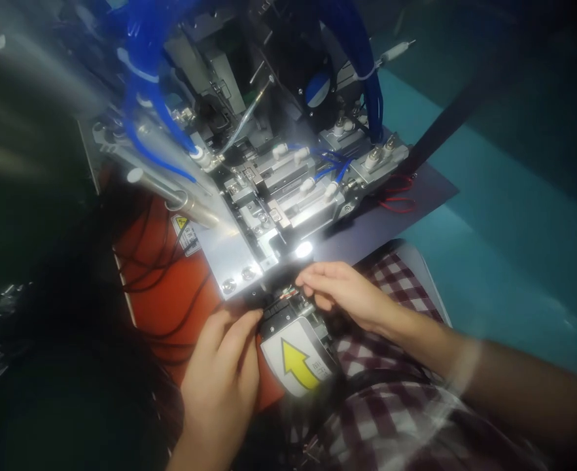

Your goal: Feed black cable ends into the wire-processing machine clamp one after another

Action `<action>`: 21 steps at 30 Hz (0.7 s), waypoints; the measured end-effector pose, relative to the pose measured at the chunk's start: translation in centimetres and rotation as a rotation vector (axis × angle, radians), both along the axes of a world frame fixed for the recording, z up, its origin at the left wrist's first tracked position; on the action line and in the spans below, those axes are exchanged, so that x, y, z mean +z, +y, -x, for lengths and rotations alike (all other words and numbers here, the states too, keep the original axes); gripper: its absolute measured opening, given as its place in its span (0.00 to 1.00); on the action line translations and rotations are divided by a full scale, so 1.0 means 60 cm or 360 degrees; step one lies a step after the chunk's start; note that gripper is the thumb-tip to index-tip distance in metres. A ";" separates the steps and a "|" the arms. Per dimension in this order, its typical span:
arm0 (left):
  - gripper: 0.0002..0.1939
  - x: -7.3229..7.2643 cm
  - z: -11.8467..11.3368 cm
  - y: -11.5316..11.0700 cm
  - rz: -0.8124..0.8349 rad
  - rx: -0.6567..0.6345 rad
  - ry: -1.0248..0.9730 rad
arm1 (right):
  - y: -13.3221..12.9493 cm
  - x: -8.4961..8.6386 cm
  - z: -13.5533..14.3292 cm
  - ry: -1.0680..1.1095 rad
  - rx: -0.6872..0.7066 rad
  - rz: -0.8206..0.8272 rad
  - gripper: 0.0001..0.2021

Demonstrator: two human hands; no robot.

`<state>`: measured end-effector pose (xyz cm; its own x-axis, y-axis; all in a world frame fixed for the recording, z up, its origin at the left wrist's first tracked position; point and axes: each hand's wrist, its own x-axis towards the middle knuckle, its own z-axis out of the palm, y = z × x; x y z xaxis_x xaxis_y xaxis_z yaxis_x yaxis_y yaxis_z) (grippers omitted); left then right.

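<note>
Thumb and forefinger of my right hand [342, 291] are pinched together just above some thin coloured wires [288, 292]. Whether the fingertips grip a wire end is too small to make out. Those wires lie at a small black fixture block [279, 315] at the front of a metal machine. On the block's left side, my left hand [222, 369] is closed, its fingers bent together and the tips at the block's edge. Anything between them is hidden. Just in front of the block is a white label with a yellow arrow [298, 363].
Silver slides and cylinders [298, 190] with blue air tubes [156, 98] rise behind my hands. A bright metal plate [229, 255] overhangs at the left. Black cables cross the orange-red surface [171, 294]. A checked cloth [391, 405] covers my lap.
</note>
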<state>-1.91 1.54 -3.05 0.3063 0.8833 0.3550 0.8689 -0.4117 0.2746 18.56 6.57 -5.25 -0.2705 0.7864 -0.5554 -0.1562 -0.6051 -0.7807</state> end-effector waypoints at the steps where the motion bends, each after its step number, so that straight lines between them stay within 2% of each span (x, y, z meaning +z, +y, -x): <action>1: 0.13 0.000 0.000 0.000 -0.0008 0.0001 0.0006 | -0.003 -0.002 0.001 0.0010 -0.0028 -0.0027 0.06; 7: 0.09 0.000 -0.001 0.004 0.0025 0.0012 -0.0004 | -0.007 0.008 0.016 -0.0068 -0.0010 -0.0162 0.10; 13: 0.11 0.000 0.010 0.003 0.0038 -0.0024 0.0117 | -0.008 0.005 0.024 -0.0105 0.0014 -0.0190 0.08; 16: 0.13 0.003 0.021 0.004 0.0061 -0.0114 0.0137 | -0.013 0.001 0.024 -0.0239 0.0072 -0.0311 0.09; 21: 0.13 -0.001 0.033 0.005 0.0060 -0.0152 -0.0048 | -0.019 0.003 0.022 -0.0499 0.0185 -0.0511 0.09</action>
